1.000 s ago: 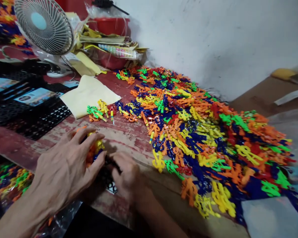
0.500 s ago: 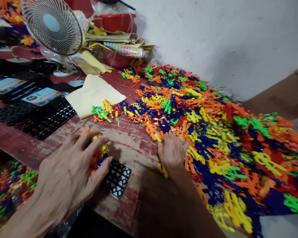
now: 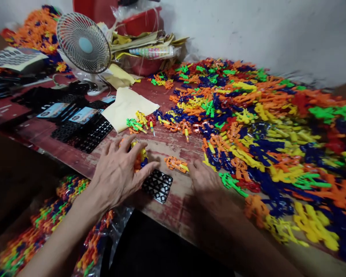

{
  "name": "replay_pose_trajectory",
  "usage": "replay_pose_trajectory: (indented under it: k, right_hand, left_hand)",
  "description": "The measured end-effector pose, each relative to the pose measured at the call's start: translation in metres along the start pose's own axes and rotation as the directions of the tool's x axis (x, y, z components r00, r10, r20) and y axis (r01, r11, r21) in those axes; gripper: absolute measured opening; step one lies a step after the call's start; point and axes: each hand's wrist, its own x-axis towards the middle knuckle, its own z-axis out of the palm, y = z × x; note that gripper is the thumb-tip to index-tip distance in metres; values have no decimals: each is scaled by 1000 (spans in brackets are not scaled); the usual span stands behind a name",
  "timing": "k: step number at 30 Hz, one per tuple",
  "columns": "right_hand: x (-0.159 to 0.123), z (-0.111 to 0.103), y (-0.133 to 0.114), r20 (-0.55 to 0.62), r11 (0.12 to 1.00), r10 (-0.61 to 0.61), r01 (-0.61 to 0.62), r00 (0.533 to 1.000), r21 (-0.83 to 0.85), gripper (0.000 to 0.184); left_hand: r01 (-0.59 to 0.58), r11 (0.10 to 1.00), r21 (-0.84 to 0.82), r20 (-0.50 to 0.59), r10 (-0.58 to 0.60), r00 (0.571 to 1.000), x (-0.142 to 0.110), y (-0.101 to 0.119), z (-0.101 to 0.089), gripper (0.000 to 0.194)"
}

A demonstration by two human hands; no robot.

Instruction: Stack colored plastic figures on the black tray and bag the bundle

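Observation:
My left hand (image 3: 118,169) is curled over a cluster of small orange, yellow and blue plastic toys (image 3: 143,157), its fingers around them. These toys sit at the far end of a black perforated plastic grid (image 3: 158,186) near the table's front edge; the hand partly hides both. To the right, my right hand (image 3: 204,177) is closed, pinching the yellow end of an orange plastic toy figure (image 3: 174,164) just beyond the grid. Its fingertips are partly hidden and a little blurred.
A large pile of coloured plastic toys (image 3: 248,127) covers the right side. Pale paper (image 3: 127,107) with several toys lies ahead. Black grids with printed cards (image 3: 83,115), a fan (image 3: 85,44) and red basins (image 3: 141,21) stand left and behind. More toys (image 3: 46,223) lie below the table.
My right hand has drawn the orange toy figure away from the pile's edge, toward the grid. My left hand keeps its place over the toys. The view has shifted left and down.

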Motion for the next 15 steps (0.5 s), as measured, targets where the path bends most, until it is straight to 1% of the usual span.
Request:
replay_pose_trajectory:
  k: [2,4,6,8,10,11,13,15]
  right_hand:
    - [3,2,-5,-20,995,5,-3,1000,101,23]
    - [10,5,-16,-76,953,29,-5,997,302,17]
    - [18,8,-32,-150,851,104,-10,983,525,14]
    - [26,12,-51,-185,732,212,-31,960,680,12]
    - [31,18,-67,-160,631,295,-66,942,773,9]
    - [34,21,-74,-126,583,315,-87,941,808,9]
    - [36,26,-82,-45,498,301,-117,953,859,11]
    - [37,30,-85,-22,455,257,-101,966,885,12]
  left_hand:
    - [10,999,50,-22,-9,1000,0,2,-7,61]
    - [3,997,77,-51,1,999,3,5,-12,61]
    - [-58,996,62,-25,60,998,7,6,-11,54]
    - [-108,994,22,27,108,994,10,7,-5,46]
    - [-108,994,-11,35,108,994,11,7,1,43]
    - [-99,995,-20,24,99,995,11,8,4,42]
    - [-89,995,-33,5,89,996,10,9,6,42]
    - [-87,996,-33,8,88,996,9,9,7,43]
